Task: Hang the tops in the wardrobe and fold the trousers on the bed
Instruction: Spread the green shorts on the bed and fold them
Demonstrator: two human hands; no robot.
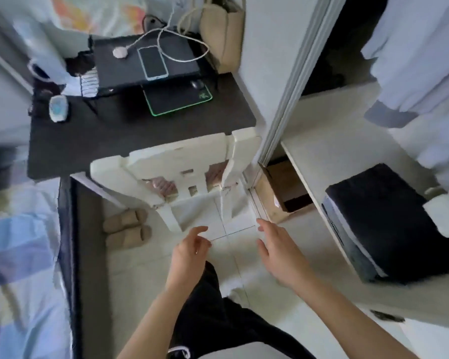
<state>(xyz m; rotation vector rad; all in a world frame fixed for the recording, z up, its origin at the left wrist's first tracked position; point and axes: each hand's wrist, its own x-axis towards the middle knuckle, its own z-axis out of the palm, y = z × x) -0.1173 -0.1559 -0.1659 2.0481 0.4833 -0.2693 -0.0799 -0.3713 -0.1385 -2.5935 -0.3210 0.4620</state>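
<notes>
The left hand and the right hand hang side by side over the tiled floor, apart from each other, fingers loosely spread and holding nothing. The bed, under a blue and white cover, fills the left edge. The open wardrobe stands to the right, where pale tops hang above a folded dark garment on its shelf. A dark table lies ahead, a white plastic chair pushed against it. On the table sit a laptop, a phone on top of it, and a mouse. Beige slippers rest beside the chair.
</notes>
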